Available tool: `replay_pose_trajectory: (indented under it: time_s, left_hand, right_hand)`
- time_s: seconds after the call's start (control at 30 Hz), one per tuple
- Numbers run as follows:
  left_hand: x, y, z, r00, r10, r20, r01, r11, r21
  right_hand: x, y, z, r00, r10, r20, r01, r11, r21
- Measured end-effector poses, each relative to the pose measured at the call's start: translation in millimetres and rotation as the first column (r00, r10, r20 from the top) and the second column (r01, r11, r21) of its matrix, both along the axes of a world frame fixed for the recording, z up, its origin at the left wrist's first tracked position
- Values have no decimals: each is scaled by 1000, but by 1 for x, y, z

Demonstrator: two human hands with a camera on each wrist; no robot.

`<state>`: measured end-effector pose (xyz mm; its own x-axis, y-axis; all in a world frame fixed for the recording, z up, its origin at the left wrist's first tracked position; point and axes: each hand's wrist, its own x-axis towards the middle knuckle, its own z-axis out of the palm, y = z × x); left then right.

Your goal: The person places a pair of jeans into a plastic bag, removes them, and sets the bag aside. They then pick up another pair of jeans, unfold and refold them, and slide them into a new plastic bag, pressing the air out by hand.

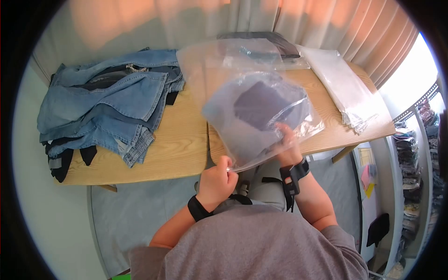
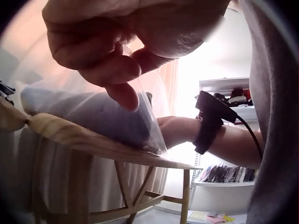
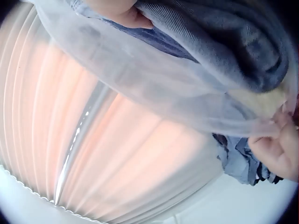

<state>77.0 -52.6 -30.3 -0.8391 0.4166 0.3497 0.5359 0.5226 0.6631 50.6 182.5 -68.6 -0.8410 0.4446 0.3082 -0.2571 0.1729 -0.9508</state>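
Observation:
A clear plastic bag (image 1: 224, 140) spreads over the front of the table with a folded denim garment (image 1: 261, 105) inside it, blue-grey with a dark patch on top. My left hand (image 1: 218, 183) pinches the bag's edge at its near corner. In the left wrist view, the same hand (image 2: 107, 51) has thumb and fingers closed on the thin film. Reaching in at the bag's mouth, my right hand (image 1: 290, 145) grips the near right part of the garment. The right wrist view shows its thumb (image 3: 135, 17) lying on the denim (image 3: 210, 42), most fingers hidden.
A pile of jeans (image 1: 107, 102) covers the left of the wooden table (image 1: 182, 154). At the back lie a packed dark garment (image 1: 266, 42) and, to the right, a stack of clear bags (image 1: 338, 81). Pleated curtains hang behind. Shelves (image 1: 406, 186) of packed clothes stand at right.

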Motion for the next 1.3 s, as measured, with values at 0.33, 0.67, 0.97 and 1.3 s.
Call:
replay_pose_trajectory:
  time_s: [0.33,0.67,0.97,1.3]
  left_hand:
    - [-8,-23,6,993,-120,13,120,991,-54]
    - [1,-48,18,930,-365,-47,367,929,47]
    - [9,-29,20,815,-576,-64,580,811,75]
    - [24,-37,25,776,-623,-101,625,780,-12]
  right_hand:
    - [-20,-16,18,791,611,-16,-155,175,-972]
    - [-50,-38,-5,888,455,69,-458,888,46]
    - [71,-12,36,973,224,-55,-183,602,-777]
    - [13,3,24,922,245,301,-15,798,-602]
